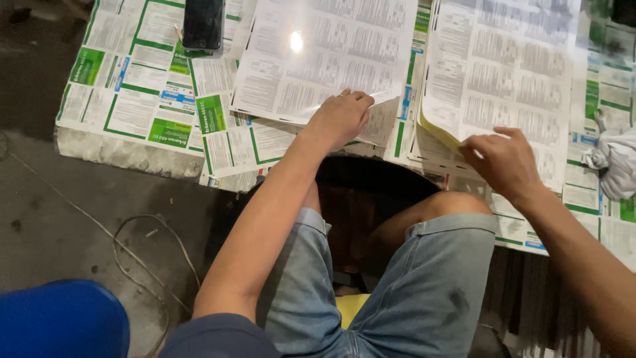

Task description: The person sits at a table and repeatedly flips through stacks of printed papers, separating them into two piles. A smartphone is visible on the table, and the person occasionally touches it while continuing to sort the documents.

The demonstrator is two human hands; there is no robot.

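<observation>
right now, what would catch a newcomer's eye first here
Two hands pressing printed paper: the left hand flat on a glossy white sheet at centre, the right hand lifting the edge of a paper stack. Green-and-white printed sheets cover the table, with a dark phone at top left.

Two hands, two stacks of printed sheets on one bench.

Counted from above: two hands, the left hand [339,118] and right hand [505,162]; two stacks of black-and-white sheets, the left stack [318,53] and right stack [503,73]; one dark phone [203,24]; one white cloth [616,162]; one blue stool [59,318]; one floor cable [142,229]; one bench [119,149].
</observation>
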